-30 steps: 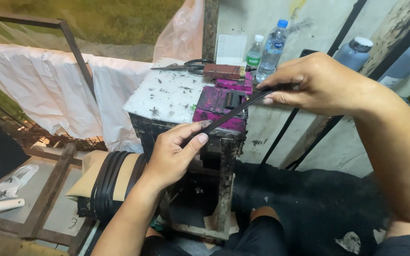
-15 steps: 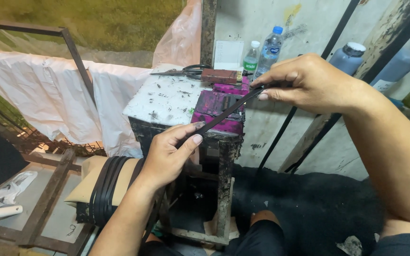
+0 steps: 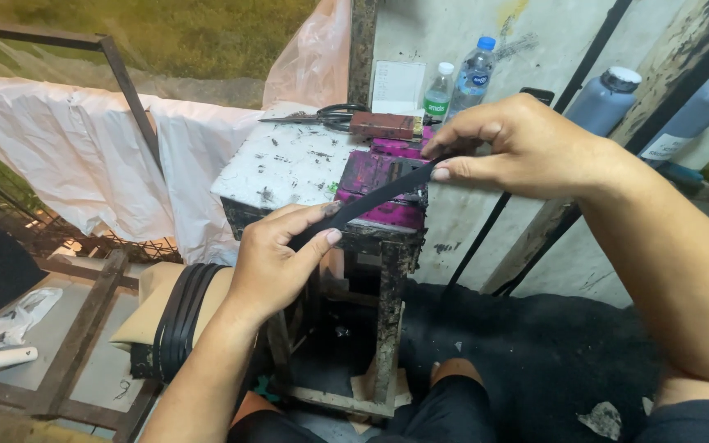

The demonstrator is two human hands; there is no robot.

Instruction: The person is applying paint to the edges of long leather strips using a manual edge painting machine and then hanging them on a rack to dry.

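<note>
Hands first: your left hand (image 3: pixel 276 262) pinches the lower end of a black strap (image 3: pixel 371 199) between thumb and curled fingers, and your right hand (image 3: pixel 527 148) pinches the upper end between thumb and forefinger, the other fingers bent above it. The strap runs taut and slanted between them, rising from your left hand up to your right.

Just behind the strap, beyond your left hand, stands a small stained work stand (image 3: pixel 289 168) with a pale speckled top. A magenta block (image 3: pixel 383 184) sits on its near edge, right under the strap's upper half. Past your right hand's fingertips lie a brown rectangular block (image 3: pixel 383 125) and black-handled scissors (image 3: pixel 322 116), with two clear plastic bottles (image 3: pixel 461 82) against the wall behind them. Below your left wrist, a bundle of black bands (image 3: pixel 182 316) wraps a tan pad. White cloth (image 3: pixel 75 164) hangs well off to the left of your left hand.
</note>
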